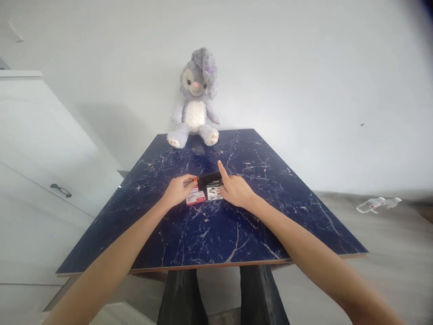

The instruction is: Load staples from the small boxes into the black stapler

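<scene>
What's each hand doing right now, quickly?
Left hand: closed, pinching a small orange item.
Right hand: index finger extended, other fingers curled at the black item's right end; whether it grips cannot be told.

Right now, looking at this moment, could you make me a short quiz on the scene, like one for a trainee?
1. Multiple choice: what sits at the far end of the dark blue marble-patterned table?
a) a desk lamp
b) a plush rabbit
c) a flower vase

2. True or false: both hands are touching the plush rabbit.

3. Which is closer to the small orange piece, the left hand or the right hand?

Key:
1. b
2. False; both are by the small boxes, well short of the plush rabbit.
3. The left hand; its fingers are right at the piece.
</scene>
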Motion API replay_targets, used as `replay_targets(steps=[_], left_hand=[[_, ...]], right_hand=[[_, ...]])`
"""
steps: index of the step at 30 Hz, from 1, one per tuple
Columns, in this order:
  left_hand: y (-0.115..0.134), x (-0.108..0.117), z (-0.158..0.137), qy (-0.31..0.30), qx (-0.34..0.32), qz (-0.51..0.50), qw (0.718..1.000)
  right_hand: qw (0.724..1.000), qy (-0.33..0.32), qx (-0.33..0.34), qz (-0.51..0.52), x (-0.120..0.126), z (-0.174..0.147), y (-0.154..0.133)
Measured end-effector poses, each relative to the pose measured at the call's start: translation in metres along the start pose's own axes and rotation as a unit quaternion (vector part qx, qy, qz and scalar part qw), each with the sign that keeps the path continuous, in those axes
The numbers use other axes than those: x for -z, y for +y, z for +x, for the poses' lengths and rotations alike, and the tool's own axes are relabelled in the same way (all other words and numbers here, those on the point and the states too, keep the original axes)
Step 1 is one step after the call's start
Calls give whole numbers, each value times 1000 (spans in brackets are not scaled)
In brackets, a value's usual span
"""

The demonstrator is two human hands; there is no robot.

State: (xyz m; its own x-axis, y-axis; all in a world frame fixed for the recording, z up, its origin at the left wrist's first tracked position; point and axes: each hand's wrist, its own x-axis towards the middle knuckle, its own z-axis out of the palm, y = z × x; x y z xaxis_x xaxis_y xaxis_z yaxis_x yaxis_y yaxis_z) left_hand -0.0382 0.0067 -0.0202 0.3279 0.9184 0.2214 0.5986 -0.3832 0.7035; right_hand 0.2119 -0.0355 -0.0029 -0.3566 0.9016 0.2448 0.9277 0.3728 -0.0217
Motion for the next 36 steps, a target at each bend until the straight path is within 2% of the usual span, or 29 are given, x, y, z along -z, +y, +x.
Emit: replay_targets(steps=[5, 9, 14, 18, 21, 24, 25, 27, 29, 31, 33, 36], left_hand=[[0, 8, 2, -13, 8, -14, 1000], [1, 16, 4, -69, 20, -32, 997], [10, 10, 0, -112, -15, -41, 993], [16, 1, -4, -93, -42, 1, 995], [14, 7, -6, -113, -68, 45, 990], [10, 25, -6, -184, -102, 66, 975], [8, 32, -6, -210, -109, 69, 969], [5, 43, -5, -241, -107, 74, 962], [3, 49, -4, -235, -97, 78, 964], [1, 49, -2, -224, -89, 82, 967], [1, 48, 0, -221, -85, 88, 967], [3, 49, 3, -204, -103, 102, 968]], right_hand=[[998, 1, 12, 61, -7, 4, 7], [983, 6, -21, 181, -17, 10, 13], [936, -20, -47, 348, -29, 15, 22], [899, -17, -67, 432, -35, 19, 24], [909, 10, -68, 410, -30, 19, 25], [940, 75, -64, 328, -13, 16, 28], [945, 78, -44, 314, -6, 14, 29], [946, 29, 35, 320, 7, 9, 31], [937, -38, 125, 323, 16, 5, 31], [932, -79, 181, 305, 21, 1, 31], [935, -88, 199, 282, 22, 0, 30], [946, -87, 183, 251, 21, 0, 30]])
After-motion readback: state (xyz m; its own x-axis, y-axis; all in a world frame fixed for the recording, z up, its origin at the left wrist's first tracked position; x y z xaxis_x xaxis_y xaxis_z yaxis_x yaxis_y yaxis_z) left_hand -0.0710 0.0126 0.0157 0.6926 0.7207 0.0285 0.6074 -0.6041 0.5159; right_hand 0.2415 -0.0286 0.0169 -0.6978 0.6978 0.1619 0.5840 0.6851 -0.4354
